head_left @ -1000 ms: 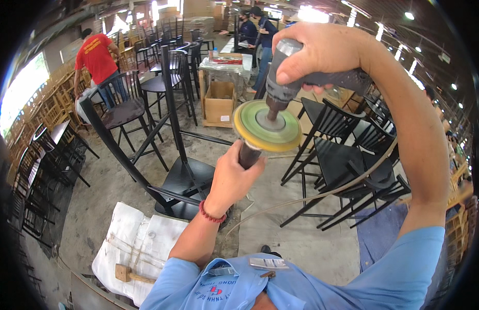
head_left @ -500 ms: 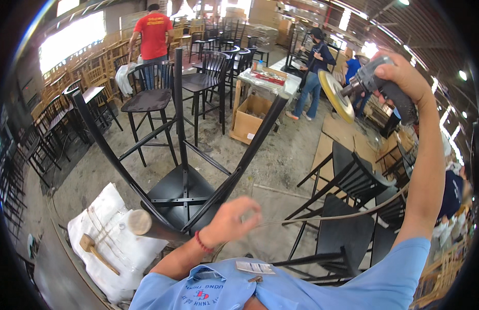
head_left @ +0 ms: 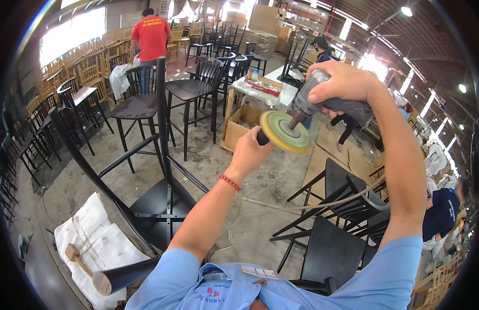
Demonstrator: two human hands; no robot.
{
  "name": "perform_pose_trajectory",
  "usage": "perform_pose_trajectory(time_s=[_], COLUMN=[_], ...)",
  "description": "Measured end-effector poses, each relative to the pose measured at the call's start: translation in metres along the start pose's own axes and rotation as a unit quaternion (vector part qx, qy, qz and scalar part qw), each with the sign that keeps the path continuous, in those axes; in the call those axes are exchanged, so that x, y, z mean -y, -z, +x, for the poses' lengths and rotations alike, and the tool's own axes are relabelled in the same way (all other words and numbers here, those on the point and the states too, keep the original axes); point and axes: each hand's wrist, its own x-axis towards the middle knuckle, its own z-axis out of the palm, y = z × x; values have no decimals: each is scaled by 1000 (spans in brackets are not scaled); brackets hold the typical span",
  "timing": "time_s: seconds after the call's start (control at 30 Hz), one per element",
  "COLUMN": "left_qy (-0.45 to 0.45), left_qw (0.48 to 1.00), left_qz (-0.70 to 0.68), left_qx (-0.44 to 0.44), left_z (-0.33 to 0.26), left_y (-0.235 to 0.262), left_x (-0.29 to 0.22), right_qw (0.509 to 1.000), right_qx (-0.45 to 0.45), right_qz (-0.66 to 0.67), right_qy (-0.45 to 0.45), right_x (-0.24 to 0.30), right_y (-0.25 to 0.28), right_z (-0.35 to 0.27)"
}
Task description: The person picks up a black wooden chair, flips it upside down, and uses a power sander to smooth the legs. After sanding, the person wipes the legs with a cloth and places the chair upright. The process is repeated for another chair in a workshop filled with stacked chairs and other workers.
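From the head view, the right hand [head_left: 338,82] is raised high and wrapped tight around the grey body of a hand-held sander [head_left: 322,103], fingers curled over its top. The tool's round pad [head_left: 286,133], yellow-green with a grey centre, faces up and toward the person, tilted. The left hand [head_left: 251,154] comes up just beneath the pad, closed around a dark stub at the pad's near edge; whether that stub is a side handle or a tool on the spindle cannot be told. A red bead bracelet [head_left: 229,182] sits at that wrist.

Below the pad lies an overturned black chair [head_left: 159,201], legs pointing up, one cut leg end [head_left: 101,283] showing pale wood, resting on a white sheet [head_left: 92,243] where a wooden mallet [head_left: 74,254] also lies. Left of the pad stand black bar stools [head_left: 190,88]; beyond it an open cardboard box [head_left: 242,126].

As a judgement: the pad touches no wood, so sanding is paused while the pad is being attended to; work on the chair remains.
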Motion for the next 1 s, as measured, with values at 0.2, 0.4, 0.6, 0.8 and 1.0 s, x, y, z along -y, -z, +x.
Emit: perform_pose_trajectory(time_s=[0.2, 0.4, 0.6, 0.8, 1.0], left_qy=[-6, 60, 54, 82, 53], left_qw=[1000, 997, 998, 995, 997], left_qz=[-23, 38, 30, 38, 50], left_qx=[21, -11, 1, 33, 21], left_z=[-3, 0, 2, -2, -4], left_y=[0, 0, 6, 6, 6], left_x=[16, 7, 13, -3, -9], right_qw=[999, 998, 999, 996, 996], right_qx=[14, -30, -46, -48, -69], right_qz=[-30, -30, 7, -58, 56], right_qy=[4, -42, 15, -39, 28], right_x=[17, -14, -23, -7, -65], right_y=[-9, 6, 5, 1, 16], right_z=[27, 35, 24, 30, -21])
